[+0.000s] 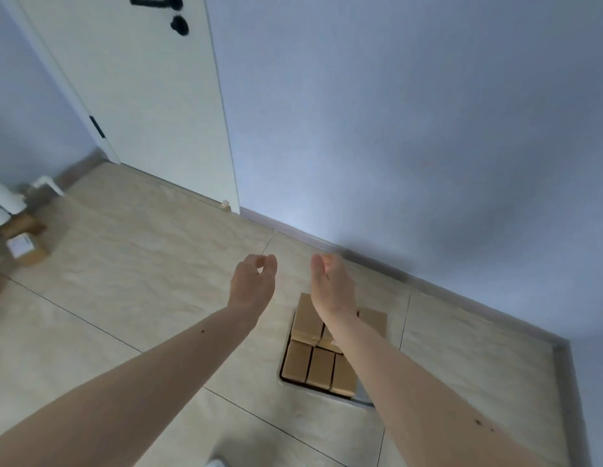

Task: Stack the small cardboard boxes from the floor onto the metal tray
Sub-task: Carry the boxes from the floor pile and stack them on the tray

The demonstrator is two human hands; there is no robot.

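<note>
Several small brown cardboard boxes [310, 365] sit packed together on a metal tray [362, 397] on the tiled floor, right of centre. My right forearm crosses over the tray and hides part of it. My left hand [252, 283] hovers above the floor to the left of the tray, fingers loosely curled, holding nothing. My right hand [332, 284] hangs beyond the tray's far end, fingers relaxed and empty. More cardboard boxes [25, 249] lie on the floor at the far left edge.
A white door [141, 96] stands at the back left, with a door stop [225, 204] at its foot. Grey skirting runs along the blue wall [411, 129] behind the tray. White rolls [3, 200] lie near the left boxes.
</note>
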